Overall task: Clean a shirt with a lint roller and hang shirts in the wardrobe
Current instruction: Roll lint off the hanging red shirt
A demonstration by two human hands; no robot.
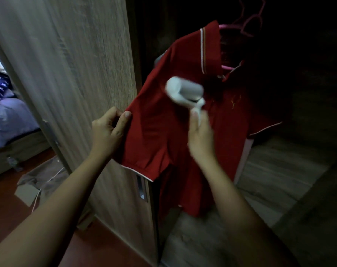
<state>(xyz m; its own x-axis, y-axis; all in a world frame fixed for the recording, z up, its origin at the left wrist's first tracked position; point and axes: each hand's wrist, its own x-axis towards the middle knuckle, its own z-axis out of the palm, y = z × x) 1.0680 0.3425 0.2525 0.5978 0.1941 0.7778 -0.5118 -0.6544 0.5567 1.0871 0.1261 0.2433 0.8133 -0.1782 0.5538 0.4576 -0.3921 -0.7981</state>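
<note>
Red shirt on pink hanger at open wardrobe. Left hand pinches sleeve edge taut. Right hand grips lint roller against chest. Cleaning underway, looks unfinished; hanging other shirts likely left.

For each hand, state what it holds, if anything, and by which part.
The left hand pinches the red shirt by its sleeve edge. The right hand holds the lint roller by its handle.
</note>
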